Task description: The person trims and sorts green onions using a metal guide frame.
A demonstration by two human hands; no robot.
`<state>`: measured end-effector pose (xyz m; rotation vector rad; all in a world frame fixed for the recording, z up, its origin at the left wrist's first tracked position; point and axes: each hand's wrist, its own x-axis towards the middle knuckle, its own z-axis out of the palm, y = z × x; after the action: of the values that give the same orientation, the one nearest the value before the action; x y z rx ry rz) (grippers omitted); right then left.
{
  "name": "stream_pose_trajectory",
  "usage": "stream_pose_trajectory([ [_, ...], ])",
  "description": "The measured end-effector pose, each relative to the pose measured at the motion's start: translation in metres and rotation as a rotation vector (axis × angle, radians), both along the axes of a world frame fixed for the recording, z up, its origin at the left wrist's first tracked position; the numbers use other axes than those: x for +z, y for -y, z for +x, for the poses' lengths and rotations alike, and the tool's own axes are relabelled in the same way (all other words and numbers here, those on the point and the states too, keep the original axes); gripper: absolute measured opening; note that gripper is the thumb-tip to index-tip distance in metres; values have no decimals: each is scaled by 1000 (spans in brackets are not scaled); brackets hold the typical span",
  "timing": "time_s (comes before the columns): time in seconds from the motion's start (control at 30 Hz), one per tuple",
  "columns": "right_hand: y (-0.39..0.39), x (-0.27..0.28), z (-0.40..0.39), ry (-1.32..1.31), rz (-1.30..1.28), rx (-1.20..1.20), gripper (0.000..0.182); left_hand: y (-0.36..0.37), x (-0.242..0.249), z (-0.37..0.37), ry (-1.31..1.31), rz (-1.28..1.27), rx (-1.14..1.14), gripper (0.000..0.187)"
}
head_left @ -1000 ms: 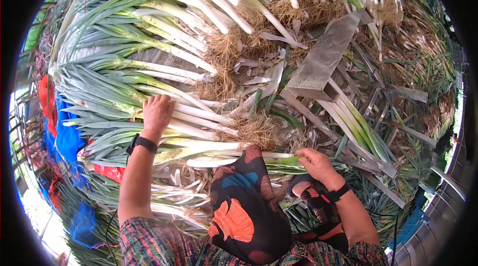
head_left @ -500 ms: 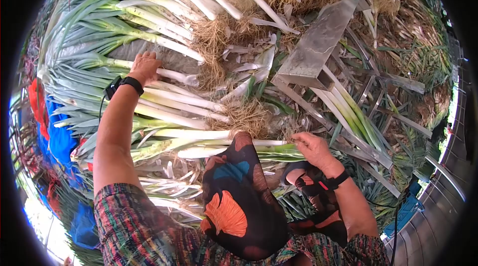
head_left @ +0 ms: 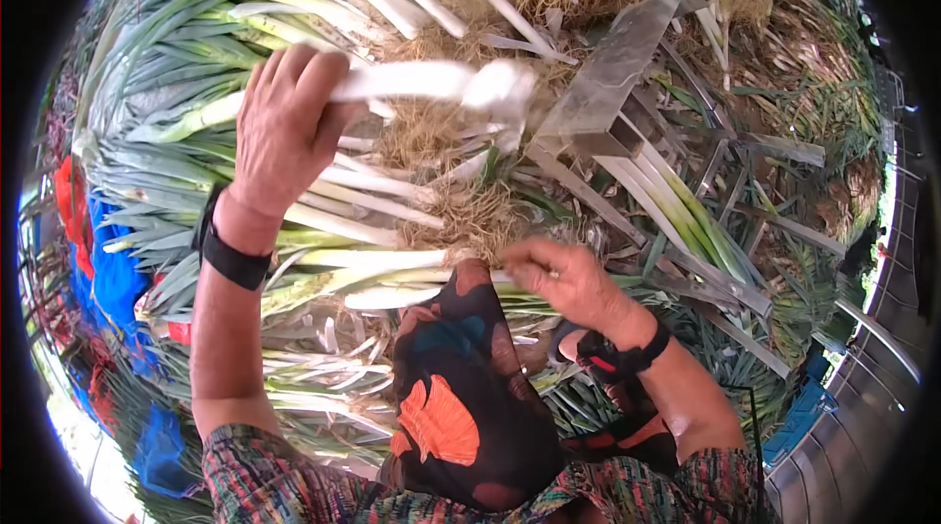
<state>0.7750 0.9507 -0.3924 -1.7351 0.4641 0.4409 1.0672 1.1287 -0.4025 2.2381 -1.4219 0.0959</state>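
My left hand (head_left: 291, 137) is closed around a leek (head_left: 412, 81), lifted above the pile. Its white stalk points right and its bulb end is smeared by motion. Below my right hand (head_left: 573, 291) lie the leeks by my knee; the fingers are loosely bent and apart, with nothing visible between them. Several white-stalked leeks (head_left: 368, 227) with tangled brown roots (head_left: 485, 215) lie between the two hands, their green leaves (head_left: 147, 196) spread to the left.
A metal stand with a flat angled plate (head_left: 618, 63) stands at right, with several leeks (head_left: 676, 215) lying across its frame. Blue plastic (head_left: 118, 249) and red plastic (head_left: 74, 200) lie at left. More rooted leeks fill the back.
My left hand has closed on a leek and raised it off the pile toward the camera. My right hand has moved left, toward my knee.
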Motion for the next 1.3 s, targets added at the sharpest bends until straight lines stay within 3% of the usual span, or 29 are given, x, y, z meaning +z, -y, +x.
stream_pose_trajectory([
  [0.07, -5, -5, 9, 45, 226, -171, 44, 22, 5, -18, -16, -35, -11, 26],
  [0.17, -17, -6, 36, 234, 670, -430, 71, 54, 14, -95, -151, -288, -190, 30],
  [0.2, -21, -6, 39, 399, 597, -464, 68, 56, 23, -118, -332, -354, -355, 34],
  [0.23, -21, -2, 35, 405, 569, -533, 59, 56, 27, -138, -534, -444, -372, 41],
  [0.3, -14, 9, 26, 451, 581, -582, 49, 38, 22, -144, -528, -694, -319, 36],
  [0.43, -2, 41, 15, 487, 583, -655, 47, -23, -58, -129, -394, -205, -187, 31],
  [0.53, 9, 53, 25, 514, 494, -752, 48, -25, -95, -106, -231, 10, -266, 30],
  [0.63, 36, 89, 23, 629, 643, -687, 46, -19, -135, -109, -151, 213, -37, 41],
  [0.73, 62, 116, 3, 709, 660, -569, 46, -31, -171, -102, -318, 310, 6, 57],
  [0.87, 88, 157, -34, 761, 652, -573, 51, -30, -160, -87, -413, 502, -221, 61],
  [1.03, 89, 219, -108, 855, 542, -781, 44, -53, -153, -105, -404, 770, -187, 56],
  [1.13, 83, 272, -161, 915, 452, -828, 37, -59, -98, -102, -377, 574, -182, 51],
  [1.23, 86, 334, -222, 1051, 503, -676, 34, -74, -20, -96, -375, 444, -182, 47],
  [1.3, 86, 379, -276, 1175, 396, -840, 35, -82, 18, -75, -745, 306, 20, 44],
])
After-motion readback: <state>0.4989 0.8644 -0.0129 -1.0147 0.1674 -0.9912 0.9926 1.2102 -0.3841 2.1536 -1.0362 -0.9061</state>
